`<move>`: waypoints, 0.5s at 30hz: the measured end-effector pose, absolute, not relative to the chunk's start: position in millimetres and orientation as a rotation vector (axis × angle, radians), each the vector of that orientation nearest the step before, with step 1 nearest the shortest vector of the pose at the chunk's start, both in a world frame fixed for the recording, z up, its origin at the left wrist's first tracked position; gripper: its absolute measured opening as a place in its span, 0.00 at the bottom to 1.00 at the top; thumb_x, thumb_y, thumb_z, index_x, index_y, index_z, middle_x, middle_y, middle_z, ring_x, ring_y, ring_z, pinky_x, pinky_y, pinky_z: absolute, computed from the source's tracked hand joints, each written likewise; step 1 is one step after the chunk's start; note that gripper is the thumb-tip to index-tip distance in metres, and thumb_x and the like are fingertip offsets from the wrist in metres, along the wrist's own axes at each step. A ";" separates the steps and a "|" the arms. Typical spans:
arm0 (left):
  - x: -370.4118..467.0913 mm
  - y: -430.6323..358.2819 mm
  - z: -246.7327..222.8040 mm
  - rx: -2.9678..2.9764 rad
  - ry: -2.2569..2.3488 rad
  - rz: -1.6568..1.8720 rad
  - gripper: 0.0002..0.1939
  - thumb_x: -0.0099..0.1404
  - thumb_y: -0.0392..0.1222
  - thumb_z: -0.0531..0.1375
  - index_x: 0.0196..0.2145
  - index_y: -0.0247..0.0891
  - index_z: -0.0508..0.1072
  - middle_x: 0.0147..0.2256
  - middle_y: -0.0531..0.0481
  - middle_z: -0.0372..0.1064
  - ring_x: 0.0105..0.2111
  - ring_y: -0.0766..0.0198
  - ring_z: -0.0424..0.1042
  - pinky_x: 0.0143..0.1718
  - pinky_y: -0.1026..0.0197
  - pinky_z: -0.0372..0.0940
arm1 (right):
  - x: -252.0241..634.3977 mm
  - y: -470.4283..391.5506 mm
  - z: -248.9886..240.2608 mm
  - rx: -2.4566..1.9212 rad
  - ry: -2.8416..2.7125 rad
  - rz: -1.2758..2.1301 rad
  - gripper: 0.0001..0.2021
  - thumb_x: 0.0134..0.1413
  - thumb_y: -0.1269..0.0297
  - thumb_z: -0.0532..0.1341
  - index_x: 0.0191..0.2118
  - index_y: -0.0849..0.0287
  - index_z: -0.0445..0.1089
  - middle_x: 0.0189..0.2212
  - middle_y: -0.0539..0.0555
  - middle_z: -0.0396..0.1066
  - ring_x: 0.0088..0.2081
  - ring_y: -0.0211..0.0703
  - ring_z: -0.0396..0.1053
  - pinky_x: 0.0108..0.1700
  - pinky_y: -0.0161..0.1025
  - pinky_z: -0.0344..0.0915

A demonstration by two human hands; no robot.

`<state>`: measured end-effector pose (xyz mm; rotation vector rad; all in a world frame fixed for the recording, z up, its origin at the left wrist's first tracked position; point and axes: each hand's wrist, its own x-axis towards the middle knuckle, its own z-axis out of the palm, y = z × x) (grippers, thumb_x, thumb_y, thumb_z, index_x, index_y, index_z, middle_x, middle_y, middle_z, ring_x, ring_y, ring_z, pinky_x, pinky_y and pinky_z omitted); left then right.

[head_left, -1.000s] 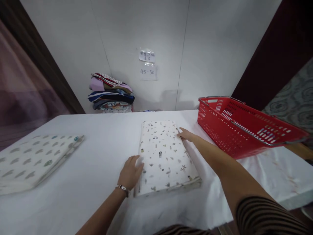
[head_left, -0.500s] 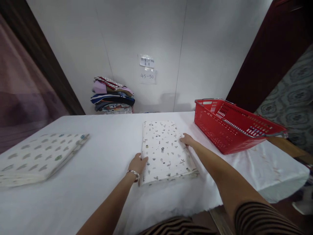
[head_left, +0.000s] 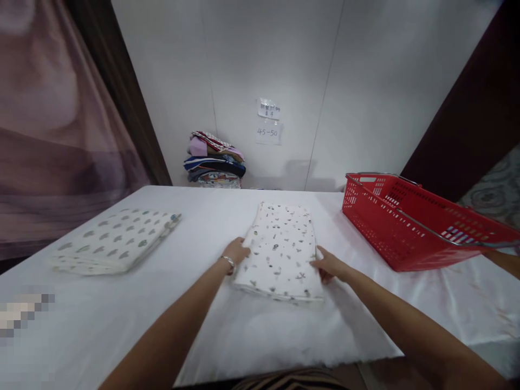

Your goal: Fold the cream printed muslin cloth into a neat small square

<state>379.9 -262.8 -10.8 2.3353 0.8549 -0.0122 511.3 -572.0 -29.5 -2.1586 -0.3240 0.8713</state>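
A folded white cloth [head_left: 280,249] with small grey-green printed motifs lies in front of me on the white-covered table. At its left edge, my left hand [head_left: 238,252], with a bracelet at the wrist, is closed, thumb on top and the other fingers mostly hidden. On the opposite side my right hand [head_left: 328,265] pinches the right edge, low down near the front corner. The cloth's near edge shows several layers. Another folded white cloth [head_left: 117,238], printed with grey heart-like shapes, rests to the left, apart from both hands.
A red plastic basket [head_left: 406,233] with metal handles stands at the right. Against the back wall is a pile of folded fabrics [head_left: 215,162], beside paper signs [head_left: 268,130]. A curtain [head_left: 52,135] hangs at the left. A pixelated patch covers something at the lower left.
The view has turned left. Along the cloth's right edge, my right hand has come closer to me; my left hand has slid farther up the left edge. The cloth now looks slightly skewed.
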 end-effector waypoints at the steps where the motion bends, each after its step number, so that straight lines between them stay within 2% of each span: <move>1: 375.6 -243.5 -4.0 2.349 0.881 -0.020 0.20 0.49 0.37 0.59 0.43 0.38 0.70 0.36 0.49 0.75 0.39 0.59 0.72 0.36 0.65 0.64 | 500.5 -568.3 -28.8 -2.104 -0.362 0.947 0.46 0.50 0.56 0.62 0.65 0.55 0.29 0.26 0.52 0.72 0.21 0.40 0.69 0.21 0.34 0.64; 2: 370.2 -224.4 1.6 2.357 0.917 -0.023 0.20 0.48 0.38 0.60 0.41 0.37 0.71 0.36 0.48 0.75 0.39 0.58 0.72 0.37 0.64 0.64 | 492.6 -564.0 -28.5 -2.066 -0.407 0.994 0.47 0.50 0.57 0.62 0.65 0.56 0.27 0.23 0.50 0.71 0.19 0.39 0.68 0.21 0.33 0.63; 4: 356.9 -191.4 7.7 2.366 0.996 -0.033 0.17 0.46 0.40 0.61 0.37 0.37 0.73 0.36 0.45 0.75 0.41 0.52 0.71 0.37 0.60 0.65 | 488.3 -553.4 -28.8 -2.041 -0.482 0.986 0.45 0.50 0.59 0.62 0.66 0.55 0.31 0.21 0.47 0.69 0.18 0.36 0.66 0.20 0.31 0.62; 6: 342.9 -169.7 7.0 2.362 1.068 -0.054 0.15 0.46 0.45 0.62 0.32 0.36 0.74 0.37 0.42 0.74 0.42 0.49 0.71 0.38 0.57 0.65 | 500.2 -540.3 -28.9 -2.043 -0.527 0.894 0.39 0.50 0.60 0.62 0.64 0.56 0.43 0.23 0.48 0.70 0.20 0.34 0.66 0.20 0.29 0.62; 9: 325.6 -156.8 -0.4 2.340 1.103 -0.120 0.18 0.51 0.54 0.58 0.30 0.36 0.75 0.40 0.40 0.74 0.42 0.49 0.71 0.40 0.56 0.64 | 537.5 -514.5 -26.2 -2.116 -0.573 0.688 0.26 0.53 0.62 0.58 0.58 0.62 0.58 0.30 0.53 0.72 0.27 0.36 0.69 0.24 0.30 0.64; 12: 312.8 -154.1 -7.8 2.356 1.070 -0.174 0.21 0.52 0.59 0.55 0.29 0.37 0.75 0.39 0.42 0.74 0.41 0.51 0.71 0.40 0.56 0.64 | 578.0 -479.4 -20.7 -2.326 -0.721 0.399 0.19 0.55 0.65 0.54 0.52 0.63 0.66 0.38 0.56 0.73 0.38 0.41 0.71 0.36 0.35 0.68; 15: 301.0 -152.4 -14.6 2.381 1.033 -0.173 0.21 0.51 0.59 0.55 0.27 0.38 0.74 0.35 0.43 0.75 0.38 0.52 0.72 0.38 0.58 0.63 | 611.5 -435.4 -17.8 -2.461 -0.844 0.258 0.18 0.57 0.64 0.52 0.52 0.60 0.67 0.50 0.56 0.68 0.50 0.46 0.66 0.50 0.38 0.63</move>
